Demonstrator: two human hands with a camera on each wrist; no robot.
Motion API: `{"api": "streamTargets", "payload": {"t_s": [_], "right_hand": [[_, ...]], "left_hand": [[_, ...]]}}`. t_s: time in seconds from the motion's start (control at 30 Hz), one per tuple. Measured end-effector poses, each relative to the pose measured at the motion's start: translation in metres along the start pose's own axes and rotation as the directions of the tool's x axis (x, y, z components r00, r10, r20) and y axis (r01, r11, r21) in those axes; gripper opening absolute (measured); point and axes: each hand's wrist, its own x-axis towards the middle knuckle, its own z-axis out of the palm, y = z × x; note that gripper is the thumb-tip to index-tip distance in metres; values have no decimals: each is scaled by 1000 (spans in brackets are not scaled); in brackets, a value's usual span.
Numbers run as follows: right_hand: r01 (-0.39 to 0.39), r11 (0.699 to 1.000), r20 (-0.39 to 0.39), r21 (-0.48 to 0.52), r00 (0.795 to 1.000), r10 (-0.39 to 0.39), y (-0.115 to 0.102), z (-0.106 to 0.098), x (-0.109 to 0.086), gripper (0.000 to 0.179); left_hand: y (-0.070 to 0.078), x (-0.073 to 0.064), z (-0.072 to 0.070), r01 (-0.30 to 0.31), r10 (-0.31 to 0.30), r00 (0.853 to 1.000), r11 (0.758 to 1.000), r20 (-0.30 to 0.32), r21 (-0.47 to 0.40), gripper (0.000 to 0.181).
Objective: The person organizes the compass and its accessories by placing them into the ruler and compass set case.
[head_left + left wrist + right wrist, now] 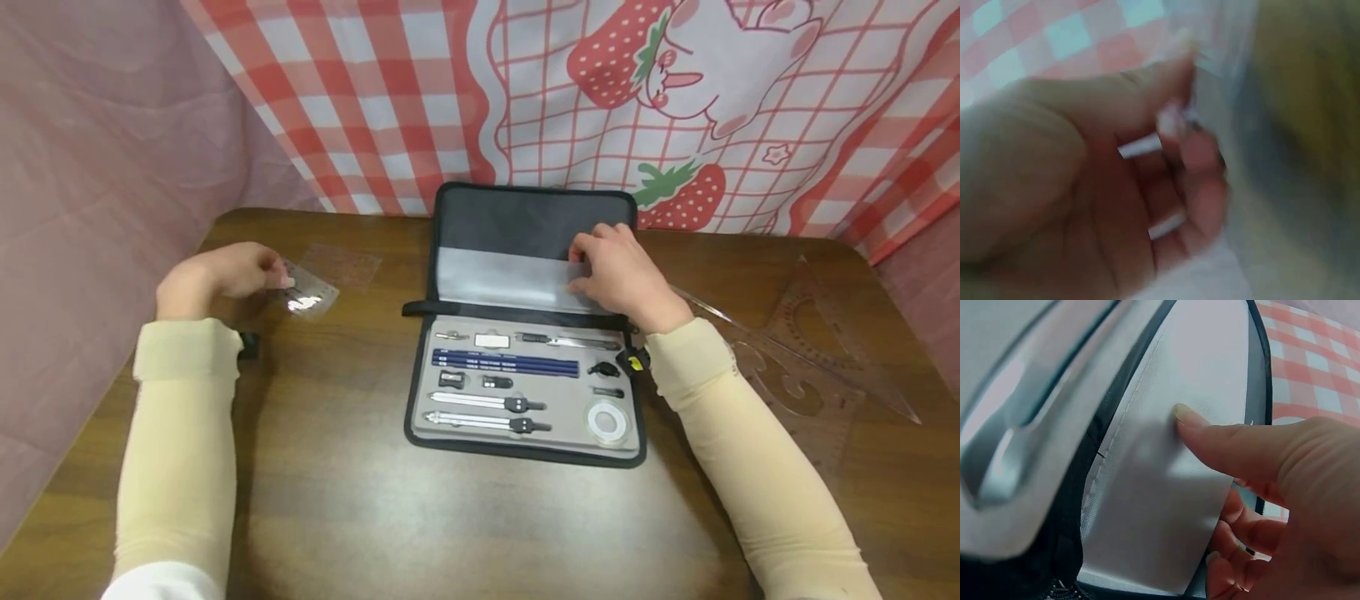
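Case point(525, 450): black, zip-edged, lying open, lid point(517, 218) turned back; pale pocket point(491, 275) inside; grey insert point(566, 408) holding drawing tools point(505, 364).
Sheet point(311, 293): small, clear, glossy; held at one edge, well left of case.

The case point(525, 452) lies open on the counter point(322, 500), near the middle of the frame, with its lid point(510, 217) behind the tray point(566, 396). In this tray, pencils point(506, 363) lie above two compasses point(480, 402), and a disc point(606, 422) is at the lower right. The right hand point(618, 271) is at the right part of the lid's pocket point(495, 275). On the left side, the left hand point(236, 271) holds a sheet point(309, 293); another sheet point(348, 265) lies just behind it. On the right side lies a set square point(862, 367). Behind the counter hangs a cloth point(420, 108).
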Motion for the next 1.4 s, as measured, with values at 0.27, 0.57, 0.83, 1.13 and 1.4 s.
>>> {"api": "streamTargets", "payload": {"t_s": [0.27, 0.57, 0.83, 1.13, 1.4], "right_hand": [[41, 999, 9, -18, 999, -41, -3, -1, 2, 27], [55, 997, -14, -53, 998, -56, -1, -2, -4, 30], [71, 995, -15, -77, 997, -72, -6, -4, -3, 29], [70, 994, -28, -84, 997, -73, -5, -5, -6, 25], [69, 995, -41, -78, 997, -72, -4, -4, -5, 25]], "left_hand": [[74, 9, 2, -305, 255, 923, 941, -287, -146, 26], [162, 59, 30, -410, 300, 830, 899, -470, -151, 26], [162, 89, 46, -355, 320, 837, 935, -443, 5, 23], [161, 88, 46, -382, 451, 799, 892, -397, 243, 30], [164, 81, 45, -365, 518, 793, 826, -321, 430, 26]]}}
